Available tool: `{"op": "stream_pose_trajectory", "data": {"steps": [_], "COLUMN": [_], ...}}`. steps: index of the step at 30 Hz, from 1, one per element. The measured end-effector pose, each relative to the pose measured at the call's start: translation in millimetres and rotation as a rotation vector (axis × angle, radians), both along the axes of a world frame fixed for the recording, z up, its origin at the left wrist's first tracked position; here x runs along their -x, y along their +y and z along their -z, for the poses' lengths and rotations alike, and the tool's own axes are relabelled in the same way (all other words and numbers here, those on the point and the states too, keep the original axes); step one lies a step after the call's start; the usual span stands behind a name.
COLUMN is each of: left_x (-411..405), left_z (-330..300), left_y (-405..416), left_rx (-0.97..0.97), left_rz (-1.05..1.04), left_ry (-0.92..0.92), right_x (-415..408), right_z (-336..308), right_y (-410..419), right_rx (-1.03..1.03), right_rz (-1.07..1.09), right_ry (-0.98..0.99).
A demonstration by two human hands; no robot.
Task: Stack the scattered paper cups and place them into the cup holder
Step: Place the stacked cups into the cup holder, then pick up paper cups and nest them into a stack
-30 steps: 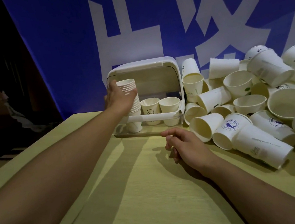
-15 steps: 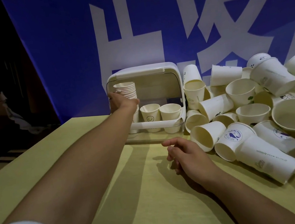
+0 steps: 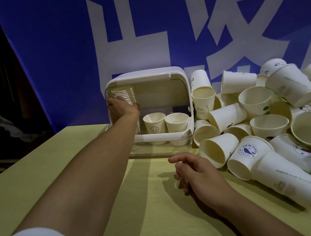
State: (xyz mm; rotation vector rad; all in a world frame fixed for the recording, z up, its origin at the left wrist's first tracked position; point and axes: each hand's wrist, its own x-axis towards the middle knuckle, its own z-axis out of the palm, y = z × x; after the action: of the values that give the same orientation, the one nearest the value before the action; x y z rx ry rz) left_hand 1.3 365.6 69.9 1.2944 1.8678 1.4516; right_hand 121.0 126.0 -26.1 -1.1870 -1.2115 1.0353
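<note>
Now the stack of cups (image 3: 123,96) sits deeper inside the cup holder (image 3: 146,76) than half a second ago, up against its left wall near the middle of the frame, where a second ago it was still held out in front of the opening. The left hand (image 3: 122,110) reaches into the holder with its fingers curled round the lower part of the stack, gripping it; the stack's rims show through the clear side panel. At the lower right of the holder's interior stand two single cups side by side, upright: a smiley cup (image 3: 154,125) and a plain cup (image 3: 176,122) just to its right, behind the white front rail. The right hand (image 3: 194,172) has stayed low centre on the table (image 3: 139,218), fingers loosely curled and holding nothing. Filling the right of the frame, a pile of loose cups (image 3: 268,119) lies tumbled just beside the holder, some on their sides, some upright and empty
</note>
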Motion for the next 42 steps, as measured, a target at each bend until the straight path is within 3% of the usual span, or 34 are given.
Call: {"op": "stream_pose_trajectory", "data": {"steps": [3,7,11,14,17,21,24,26,30,32,38,42], "left_x": [1.2,6.0,6.9,-8.3,-31.9,-50.0,-47.2,-44.0,-40.8,-39.9,-42.7,-48.2], "left_z": [4.8,1.5,0.1,10.4,23.0,41.6,48.1,54.7,64.0,64.8,72.4,77.3], "left_y": [-5.8,-21.8,-74.5,-135.4,-183.2,-219.5,-231.2,-231.4,-226.4,-225.9,-229.4,-239.1], "left_rx": [0.028,0.045,-0.099,-0.201,-0.218,-0.128,-0.035,0.01,0.0,0.001,0.042,0.03], "left_rz": [0.028,0.053,0.109,0.155,0.258,0.593,1.058,1.252,1.28,1.277,1.301,1.316], "left_ry": [0.043,-0.063,-0.347,-0.573,-0.667,-0.514,-0.325,-0.201,-0.089,-0.095,-0.06,0.001], "right_x": [-0.8,1.3,4.1,1.5,-16.0,-54.1,-71.4,-75.1,-80.6,-82.5,-82.1,-84.1], "right_z": [-0.7,-3.8,-15.2,-28.2,-52.7,-71.0,-48.3,-23.9,-12.5,-14.0,-12.8,-9.6], "right_y": [-0.3,-3.5,-13.7,-24.7,-36.7,-69.7,-93.9,-98.3,-97.5,-97.7,-98.6,-98.3], "right_rx": [-0.002,0.014,-0.01,-0.097,-0.196,-0.187,-0.278,-0.237,0.066,0.107,0.108,-0.153], "right_rz": [0.006,0.007,0.048,0.255,0.456,0.704,0.875,0.904,0.879,0.872,0.849,0.848], "right_ry": [-0.014,-0.054,-0.135,-0.289,-0.529,-1.057,-1.175,-1.243,-1.303,-1.317,-1.241,-1.054]}}
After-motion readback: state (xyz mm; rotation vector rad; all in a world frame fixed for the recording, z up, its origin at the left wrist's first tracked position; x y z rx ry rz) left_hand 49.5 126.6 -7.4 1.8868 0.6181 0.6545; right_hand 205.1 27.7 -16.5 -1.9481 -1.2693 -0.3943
